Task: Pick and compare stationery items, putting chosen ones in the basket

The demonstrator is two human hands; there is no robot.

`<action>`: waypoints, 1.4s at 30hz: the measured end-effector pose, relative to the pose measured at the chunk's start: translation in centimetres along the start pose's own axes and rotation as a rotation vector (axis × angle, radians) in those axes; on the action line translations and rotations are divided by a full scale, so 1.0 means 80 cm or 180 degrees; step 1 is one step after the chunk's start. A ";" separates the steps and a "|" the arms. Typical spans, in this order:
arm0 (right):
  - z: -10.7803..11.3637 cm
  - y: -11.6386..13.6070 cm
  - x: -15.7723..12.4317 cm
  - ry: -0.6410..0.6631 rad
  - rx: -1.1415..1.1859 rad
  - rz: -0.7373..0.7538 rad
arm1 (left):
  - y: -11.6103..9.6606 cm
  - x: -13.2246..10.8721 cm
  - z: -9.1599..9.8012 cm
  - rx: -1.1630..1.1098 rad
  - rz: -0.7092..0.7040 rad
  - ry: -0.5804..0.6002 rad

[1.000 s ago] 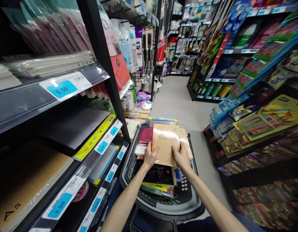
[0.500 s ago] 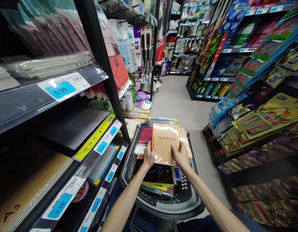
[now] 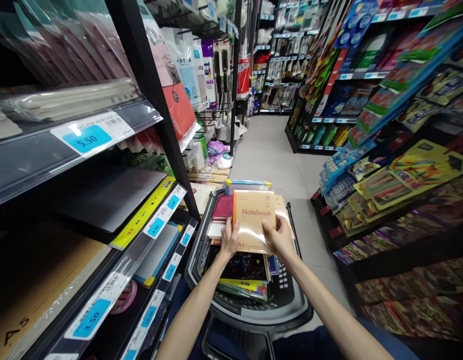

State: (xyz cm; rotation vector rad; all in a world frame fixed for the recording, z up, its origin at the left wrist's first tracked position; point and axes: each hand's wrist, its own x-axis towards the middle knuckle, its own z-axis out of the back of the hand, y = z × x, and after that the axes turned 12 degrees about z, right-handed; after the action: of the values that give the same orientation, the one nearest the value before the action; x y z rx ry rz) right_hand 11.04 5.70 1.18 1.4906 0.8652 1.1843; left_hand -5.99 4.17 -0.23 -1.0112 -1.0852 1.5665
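Both my hands hold an orange pack of notebooks [image 3: 254,217], wrapped in clear plastic and marked "Notebook", above a black shopping basket [image 3: 291,312]. My left hand [image 3: 230,238] grips its lower left edge, thumb on the cover. My right hand [image 3: 280,237] grips the lower right edge. Beneath the pack, the basket holds a dark red notebook [image 3: 223,207], a blue-edged clear folder [image 3: 248,184], a black patterned book [image 3: 246,266] and a yellow-green pack [image 3: 243,288].
Black store shelves stand close on my left with paper pads and price tags reading 5.50 [image 3: 87,138], 4.50 [image 3: 155,226] and 3.50 [image 3: 89,316]. On my right, shelves [image 3: 404,175] carry colourful packs. A grey floor aisle [image 3: 276,150] runs ahead between them.
The notebook pack has tilted up slightly so its cover faces me more squarely. My view has shifted a little to the right; both hands keep their grip.
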 end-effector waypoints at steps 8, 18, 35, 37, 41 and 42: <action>-0.002 0.000 -0.003 -0.0108 0.0115 0.0005 | -0.001 0.001 0.000 -0.0179 -0.0301 0.0037; -0.004 0.007 -0.005 -0.0154 0.0369 -0.0093 | 0.003 0.004 -0.001 -0.0016 -0.0285 -0.0012; -0.003 0.006 -0.006 -0.0088 0.0013 0.0169 | 0.005 0.003 -0.001 0.0200 -0.0178 -0.0063; -0.003 0.005 -0.005 -0.0078 0.0000 0.0204 | 0.006 0.005 -0.003 0.0272 -0.0153 -0.0105; -0.003 0.006 -0.006 -0.0058 -0.0021 0.0206 | 0.007 0.006 -0.004 0.0330 -0.0097 -0.0113; -0.004 0.007 -0.006 -0.0054 -0.0030 0.0185 | 0.007 0.006 -0.004 0.0339 -0.0025 -0.0122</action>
State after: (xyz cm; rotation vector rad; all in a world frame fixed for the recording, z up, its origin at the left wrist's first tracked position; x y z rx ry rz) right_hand 10.61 5.18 1.58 1.5249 0.8086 1.2151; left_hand -5.88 4.61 -0.88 -0.9076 -1.0192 1.6255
